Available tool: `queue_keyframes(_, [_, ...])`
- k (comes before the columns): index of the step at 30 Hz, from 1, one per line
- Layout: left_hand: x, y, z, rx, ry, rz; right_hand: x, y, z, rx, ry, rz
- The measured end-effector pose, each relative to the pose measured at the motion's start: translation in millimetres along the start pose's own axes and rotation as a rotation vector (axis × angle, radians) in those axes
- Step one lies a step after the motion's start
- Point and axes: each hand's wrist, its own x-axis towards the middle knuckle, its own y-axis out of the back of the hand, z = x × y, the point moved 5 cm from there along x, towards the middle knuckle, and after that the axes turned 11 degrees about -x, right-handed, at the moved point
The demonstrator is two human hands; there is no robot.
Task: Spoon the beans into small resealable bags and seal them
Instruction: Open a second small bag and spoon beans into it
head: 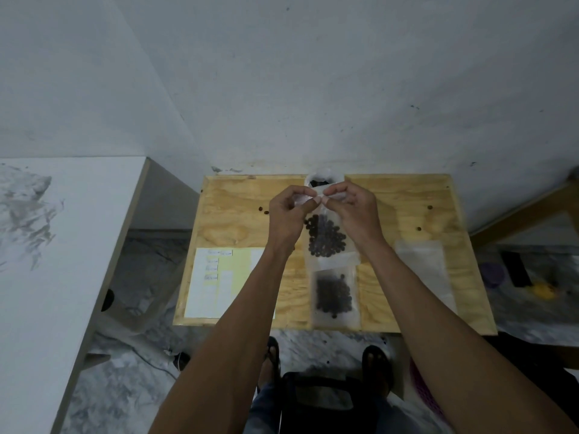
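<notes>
A small clear resealable bag (326, 238) holding dark beans hangs upright above the plywood table (238, 220). My left hand (289, 211) and my right hand (354, 208) pinch its top edge, thumbs and forefingers meeting at the middle of the seal. Behind my hands stands a white container of beans (322, 180) at the table's back edge. A second bag filled with beans (335, 296) lies flat near the front edge. No spoon shows.
Empty clear bags (423, 264) lie at the right of the table. A label sheet (219, 281) lies at the front left. A few loose beans (263, 210) are scattered on the wood. A white counter (62, 245) stands to the left.
</notes>
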Motion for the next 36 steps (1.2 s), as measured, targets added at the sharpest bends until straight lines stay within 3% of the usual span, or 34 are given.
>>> queue_keyframes(10, [-9.1, -5.7, -1.1, -0.008, -0.001, 0.009, -7.8, 5.6, 13.4, 0.068, -0.108, 0.077])
queue_keyframes(20, [-1.6, 5.5, -10.2, 0.113, 0.088, -0.174, -7.1, 18.0, 31.3, 0.149, -0.210, -0.116])
queue_keyframes(29, [-10.5, 13.2, -34.8, 0.138, 0.149, -0.111, -17.6, 10.6, 48.0, 0.239, -0.350, -0.051])
queue_keyframes(36, [-38.4, 28.5, -85.8, 0.294, 0.265, -0.112, -50.4, -0.2, 99.1, -0.077, -0.346, -0.038])
